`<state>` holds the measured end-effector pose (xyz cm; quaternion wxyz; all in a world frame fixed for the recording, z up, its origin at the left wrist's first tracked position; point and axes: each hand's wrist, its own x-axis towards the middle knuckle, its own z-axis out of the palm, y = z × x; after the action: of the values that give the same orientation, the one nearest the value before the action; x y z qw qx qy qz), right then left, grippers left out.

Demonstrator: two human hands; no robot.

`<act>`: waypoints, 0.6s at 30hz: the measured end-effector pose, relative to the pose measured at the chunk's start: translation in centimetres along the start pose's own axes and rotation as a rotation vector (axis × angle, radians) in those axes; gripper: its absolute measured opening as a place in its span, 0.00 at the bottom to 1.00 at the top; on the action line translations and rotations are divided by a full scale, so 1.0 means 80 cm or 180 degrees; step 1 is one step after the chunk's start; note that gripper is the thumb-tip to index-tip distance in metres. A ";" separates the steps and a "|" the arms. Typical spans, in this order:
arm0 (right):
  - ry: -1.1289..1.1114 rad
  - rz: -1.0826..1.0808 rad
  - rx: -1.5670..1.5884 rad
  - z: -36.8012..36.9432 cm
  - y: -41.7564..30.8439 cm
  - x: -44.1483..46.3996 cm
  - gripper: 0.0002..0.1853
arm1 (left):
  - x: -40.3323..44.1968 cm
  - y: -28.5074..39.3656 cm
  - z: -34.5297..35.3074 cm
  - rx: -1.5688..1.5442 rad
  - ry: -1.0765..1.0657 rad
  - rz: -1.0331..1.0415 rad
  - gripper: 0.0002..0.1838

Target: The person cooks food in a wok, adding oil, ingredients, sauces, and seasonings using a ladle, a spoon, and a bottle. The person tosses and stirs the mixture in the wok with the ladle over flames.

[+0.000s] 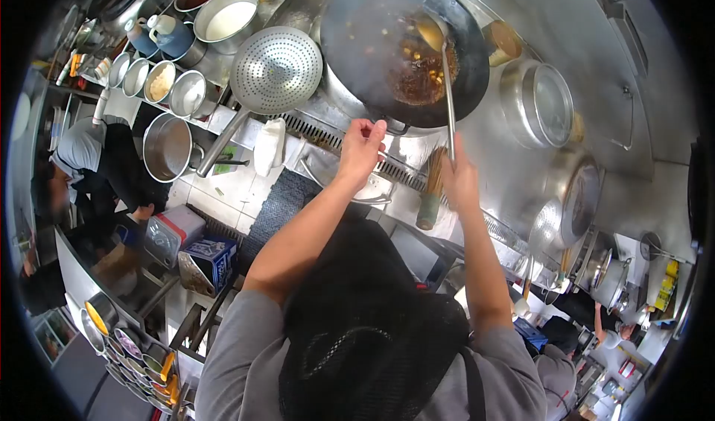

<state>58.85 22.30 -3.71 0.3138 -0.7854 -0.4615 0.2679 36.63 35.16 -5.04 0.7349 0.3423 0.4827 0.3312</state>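
My right hand (460,175) is wrapped round the long handle of a metal ladle (448,97). The ladle's bowl rests in a dark wok (471,86), among brown sauce with pale yellowish pieces (417,71). Steam hides the left part of the wok's contents. Just below the wok's near rim, my left hand (361,153) is raised with its fingers curled in and nothing visible in them. A bamboo wok brush (432,190) lies between my hands, nearer the right one. A folded white cloth (269,147) sits left of my left hand.
A perforated strainer (275,69) lies left of the wok, close to seasoning bowls (160,82) and a pot of white liquid (227,20). Lidded metal pots (547,104) stand at right. A person (104,156) is at far left; others are at lower right.
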 end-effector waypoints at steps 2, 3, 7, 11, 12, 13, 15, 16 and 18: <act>0.0383 -0.0862 -0.1384 -0.010 0.001 -0.045 0.34 | 0.006 -0.007 0.000 0.0125 0.0052 0.0007 0.18; 0.0074 -0.0356 -0.1211 -0.022 -0.039 -0.076 0.35 | 0.009 -0.009 -0.001 0.0250 0.0105 0.0017 0.18; -0.0666 0.1386 0.1028 -0.046 -0.154 -0.084 0.36 | 0.010 -0.012 0.002 0.0110 0.0097 -0.0001 0.17; -0.0696 0.0730 0.1349 -0.022 -0.034 0.020 0.35 | 0.012 -0.015 0.004 0.0042 0.0197 -0.0051 0.15; -0.0700 0.0744 0.1339 -0.023 -0.022 0.029 0.35 | 0.015 -0.017 0.003 0.0057 0.0219 -0.0019 0.15; -0.0350 0.0253 0.0181 -0.023 -0.013 0.034 0.36 | 0.016 -0.016 0.003 0.0077 0.0242 0.0010 0.15; -0.0005 -0.0246 -0.0973 -0.023 -0.001 0.020 0.37 | 0.012 -0.012 0.003 0.0072 0.0239 -0.0003 0.14; 0.0061 -0.0345 -0.1141 -0.025 0.004 -0.007 0.38 | 0.012 -0.007 0.004 0.0007 0.0159 -0.0139 0.14; 0.0115 -0.0472 -0.1311 -0.030 -0.014 -0.041 0.38 | 0.012 -0.002 0.004 -0.0074 0.0100 -0.0262 0.14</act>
<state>58.49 19.18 -0.89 0.1739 -0.8015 -0.5572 0.1301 37.25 35.76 -5.53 0.7442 0.3084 0.5039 0.3117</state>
